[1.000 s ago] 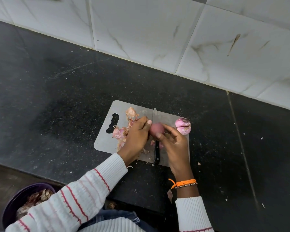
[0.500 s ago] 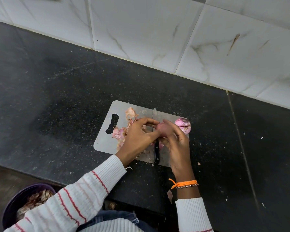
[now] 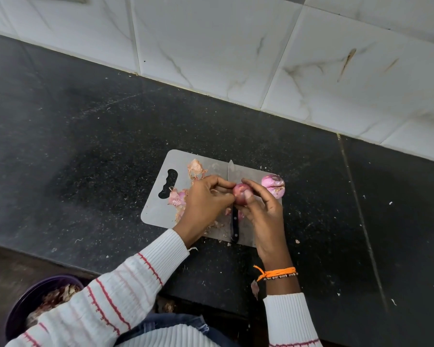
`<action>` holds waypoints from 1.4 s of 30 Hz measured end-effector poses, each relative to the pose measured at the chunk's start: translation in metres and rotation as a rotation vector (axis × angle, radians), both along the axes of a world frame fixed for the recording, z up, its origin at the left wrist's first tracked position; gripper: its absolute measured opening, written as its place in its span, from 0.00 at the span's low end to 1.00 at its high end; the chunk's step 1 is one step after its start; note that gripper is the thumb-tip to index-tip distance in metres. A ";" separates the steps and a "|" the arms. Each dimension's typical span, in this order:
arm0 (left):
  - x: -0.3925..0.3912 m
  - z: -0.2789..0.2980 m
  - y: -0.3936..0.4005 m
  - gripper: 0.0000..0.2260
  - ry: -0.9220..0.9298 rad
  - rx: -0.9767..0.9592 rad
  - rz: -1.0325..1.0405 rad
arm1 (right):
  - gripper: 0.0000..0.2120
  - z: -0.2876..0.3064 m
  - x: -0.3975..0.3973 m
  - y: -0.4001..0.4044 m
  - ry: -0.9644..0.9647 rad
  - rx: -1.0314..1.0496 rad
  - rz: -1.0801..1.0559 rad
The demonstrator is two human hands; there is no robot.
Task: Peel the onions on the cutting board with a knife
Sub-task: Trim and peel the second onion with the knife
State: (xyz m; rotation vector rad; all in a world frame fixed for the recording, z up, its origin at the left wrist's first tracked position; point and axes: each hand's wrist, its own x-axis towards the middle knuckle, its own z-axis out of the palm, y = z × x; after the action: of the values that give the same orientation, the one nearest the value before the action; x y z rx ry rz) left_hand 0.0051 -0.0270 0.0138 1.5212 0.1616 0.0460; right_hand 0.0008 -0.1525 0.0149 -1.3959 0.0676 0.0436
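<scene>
Onion (image 3: 240, 193) (round, smooth, reddish) pinched by left hand (image 3: 206, 204) and right hand (image 3: 262, 209) above knife (image 3: 233, 196).

Pink onion (image 3: 240, 193), grey cutting board (image 3: 161, 209), black-handled knife (image 3: 235, 227)

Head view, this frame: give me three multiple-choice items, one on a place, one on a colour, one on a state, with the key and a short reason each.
1. Where does the knife lie?
A. in the right hand
B. flat on the cutting board, under the hands
C. in the purple bowl

2. What colour is the wrist band?
A. orange
B. blue
C. black

3. What holds the small onion?
A. nothing, it rests on the board
B. the left hand alone
C. the left hand and right hand together

Key: 1 B, blade and black handle rest on the board; 2 A, bright orange; 3 C, fingers of both touch it.
</scene>
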 end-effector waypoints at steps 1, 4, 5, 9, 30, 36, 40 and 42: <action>0.001 -0.002 0.001 0.07 -0.004 -0.001 0.024 | 0.13 0.000 0.000 0.001 0.004 0.007 0.001; 0.000 -0.001 0.001 0.07 -0.017 0.012 0.060 | 0.12 0.001 -0.001 0.003 -0.006 0.018 0.004; 0.000 0.000 0.001 0.07 -0.011 -0.016 0.066 | 0.12 0.002 -0.001 0.003 -0.009 0.025 -0.002; 0.000 0.002 0.001 0.04 0.046 -0.102 0.042 | 0.11 0.002 -0.002 0.002 0.007 0.079 -0.037; 0.006 -0.004 -0.005 0.03 -0.226 0.499 0.155 | 0.09 0.002 -0.008 0.014 0.118 0.196 -0.044; 0.008 -0.006 -0.002 0.04 -0.033 0.235 0.158 | 0.13 0.002 -0.008 0.006 0.150 0.431 0.045; 0.008 -0.010 0.002 0.06 0.058 -0.020 0.115 | 0.14 0.002 -0.008 -0.002 0.152 0.554 0.075; 0.007 -0.009 0.001 0.11 0.043 -0.075 0.067 | 0.14 0.001 -0.008 -0.004 0.147 0.553 0.081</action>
State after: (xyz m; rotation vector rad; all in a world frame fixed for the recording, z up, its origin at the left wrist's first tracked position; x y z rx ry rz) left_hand 0.0119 -0.0255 0.0050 1.4420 0.2466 0.0599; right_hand -0.0072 -0.1563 0.0161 -0.8403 0.1123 0.2166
